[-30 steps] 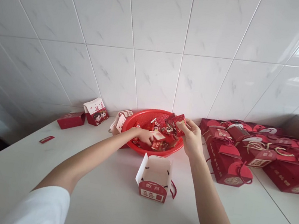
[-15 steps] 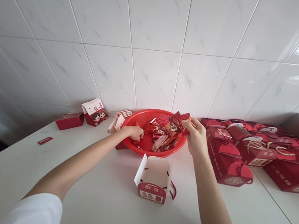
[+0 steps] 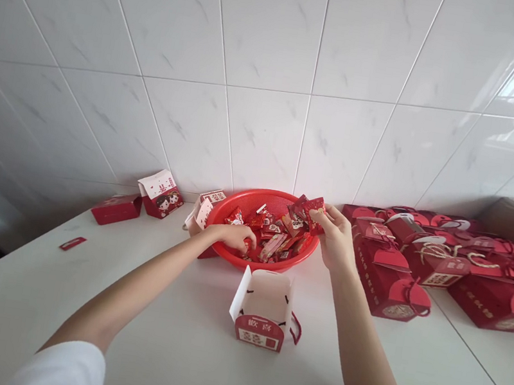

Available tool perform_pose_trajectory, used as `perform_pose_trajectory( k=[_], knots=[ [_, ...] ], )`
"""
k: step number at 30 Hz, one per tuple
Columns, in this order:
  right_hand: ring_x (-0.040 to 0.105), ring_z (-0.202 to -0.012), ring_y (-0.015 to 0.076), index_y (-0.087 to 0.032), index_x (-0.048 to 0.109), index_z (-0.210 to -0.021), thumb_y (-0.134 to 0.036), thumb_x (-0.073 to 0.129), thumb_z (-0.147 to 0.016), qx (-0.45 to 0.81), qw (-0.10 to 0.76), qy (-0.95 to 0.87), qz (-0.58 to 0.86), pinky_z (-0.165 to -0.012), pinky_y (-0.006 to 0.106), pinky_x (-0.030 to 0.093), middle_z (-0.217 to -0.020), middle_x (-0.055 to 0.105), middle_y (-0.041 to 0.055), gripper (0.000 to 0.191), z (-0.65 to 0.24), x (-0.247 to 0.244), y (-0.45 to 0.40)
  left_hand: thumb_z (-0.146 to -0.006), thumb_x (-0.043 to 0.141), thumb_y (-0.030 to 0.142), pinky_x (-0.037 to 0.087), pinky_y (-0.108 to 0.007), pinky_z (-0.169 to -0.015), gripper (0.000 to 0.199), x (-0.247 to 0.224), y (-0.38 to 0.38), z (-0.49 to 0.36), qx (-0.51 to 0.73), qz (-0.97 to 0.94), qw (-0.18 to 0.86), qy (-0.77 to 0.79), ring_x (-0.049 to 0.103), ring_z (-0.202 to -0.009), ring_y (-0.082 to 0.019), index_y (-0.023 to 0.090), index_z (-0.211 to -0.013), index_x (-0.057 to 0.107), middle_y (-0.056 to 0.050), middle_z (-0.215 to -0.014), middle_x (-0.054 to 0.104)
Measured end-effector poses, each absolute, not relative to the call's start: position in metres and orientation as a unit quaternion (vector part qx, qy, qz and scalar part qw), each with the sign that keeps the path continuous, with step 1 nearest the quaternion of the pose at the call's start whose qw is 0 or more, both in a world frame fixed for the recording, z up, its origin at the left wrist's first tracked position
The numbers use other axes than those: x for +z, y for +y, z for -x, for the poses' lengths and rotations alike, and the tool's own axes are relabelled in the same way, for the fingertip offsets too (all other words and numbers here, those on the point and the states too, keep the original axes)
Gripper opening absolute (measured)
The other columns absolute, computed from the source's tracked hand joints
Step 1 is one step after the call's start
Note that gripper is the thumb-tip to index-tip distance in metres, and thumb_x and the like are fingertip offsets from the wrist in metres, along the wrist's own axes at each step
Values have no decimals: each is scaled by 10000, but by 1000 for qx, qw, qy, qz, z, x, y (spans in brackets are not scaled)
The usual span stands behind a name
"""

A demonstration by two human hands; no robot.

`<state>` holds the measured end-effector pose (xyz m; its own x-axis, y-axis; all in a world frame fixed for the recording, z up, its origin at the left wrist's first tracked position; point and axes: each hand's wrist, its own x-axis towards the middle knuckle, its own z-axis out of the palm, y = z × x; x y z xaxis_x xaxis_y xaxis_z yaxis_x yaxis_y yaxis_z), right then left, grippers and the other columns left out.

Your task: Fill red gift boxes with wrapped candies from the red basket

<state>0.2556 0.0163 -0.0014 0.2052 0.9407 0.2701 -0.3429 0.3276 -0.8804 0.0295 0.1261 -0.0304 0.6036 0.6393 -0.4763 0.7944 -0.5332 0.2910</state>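
head view: the work in hand looks like picking small packets out of a round red plastic basket (image 3: pixel 285 266) on a white counter (image 3: pixel 192 355). the right hand (image 3: pixel 336 239) is closed in a pinch on a small fan of red packets (image 3: pixel 308 214), held just over the basket's far right rim. the fan's long axis lies roughly sideways, rising slightly toward the right, with its free edges pointing left and toward the white tile wall (image 3: pixel 263 89). the left hand (image 3: pixel 234 237) curls downward at the near side of the loose packets (image 3: pixel 272 246) in the basket; i cannot tell whether it has hold of any. an open red-and-white gift box (image 3: pixel 264 298) stands just in front of the basket, its printed panel facing the person. more red gift boxes (image 3: pixel 387 291) are piled to the right. from here, the next move seems to call for keeping the pinch firm, so that the fan does not slip apart while it clears the rim.
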Motion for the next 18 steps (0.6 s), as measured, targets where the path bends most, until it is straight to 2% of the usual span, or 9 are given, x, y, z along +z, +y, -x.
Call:
perform_pose_trajectory(
  k=[3,7,11,18],
  knots=[
    [644,-698,174,-217,707,-803,-344,781,-684,468,690,-428,350,-684,294,508,-755,713,-1,189,-255,-2,17,-747,609,188,493,-263,-900,455,-29,119,-26,-32,-856,325,400,649,-1085,-216,220,-1191,703,-36,-1246,701],
    [634,-706,176,-215,707,-796,-358,784,-679,466,689,-428,353,-674,290,507,-758,712,3,200,-256,-2,17,-788,648,261,504,-346,-963,448,-28,109,-21,141,-804,454,358,630,-1139,-233,180,-1228,666,-85,-1200,710],
    [622,-692,166,-217,707,-788,-345,783,-685,469,688,-425,356,-662,285,500,-769,711,0,181,-256,-2,16,-793,694,278,492,-401,-1014,438,-23,96,-18,253,-768,474,347,594,-1208,-243,185,-1220,665,-96,-1270,680],
    [601,-677,153,-213,709,-778,-353,791,-670,462,678,-435,370,-654,275,494,-748,689,-8,194,-255,0,13,-785,728,321,495,-406,-1026,476,-25,76,-16,301,-748,483,341,605,-1189,-250,166,-1229,656,-110,-1258,677]
  ],
)
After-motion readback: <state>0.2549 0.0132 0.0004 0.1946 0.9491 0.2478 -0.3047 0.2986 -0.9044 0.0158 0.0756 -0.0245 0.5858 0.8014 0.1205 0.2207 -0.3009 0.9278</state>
